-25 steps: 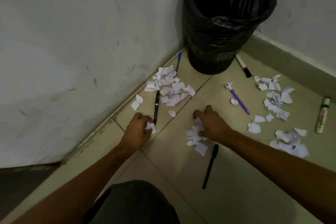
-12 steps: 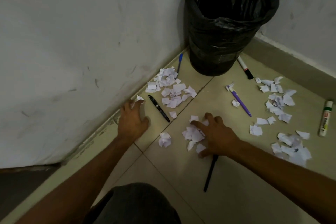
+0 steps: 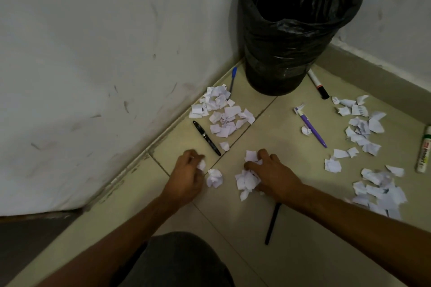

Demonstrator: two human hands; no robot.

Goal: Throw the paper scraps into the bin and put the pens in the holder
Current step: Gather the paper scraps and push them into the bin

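White paper scraps lie in heaps on the tiled floor: one heap by the left wall (image 3: 221, 114), one on the right (image 3: 363, 128). My left hand (image 3: 186, 172) is closed on a scrap, with a crumpled ball (image 3: 214, 178) lying beside it. My right hand (image 3: 272, 175) rests over a small pile (image 3: 247, 180), fingers curled around scraps. The bin (image 3: 296, 30), lined with a black bag, stands in the corner. A black pen (image 3: 206, 137), a blue pen (image 3: 232, 78), a purple pen (image 3: 311, 127), a second black pen (image 3: 271, 225), a white marker (image 3: 318, 84) and a green marker (image 3: 424, 150) lie about.
Walls close the space on the left and at the back right, with a skirting along the right wall (image 3: 377, 77). My knee in dark cloth (image 3: 177, 261) is at the bottom. No pen holder is in view.
My left hand came back from the wall and closed on a scrap beside the crumpled ball. My right hand drew its pile of scraps together. The black pen lies turned from a second ago.
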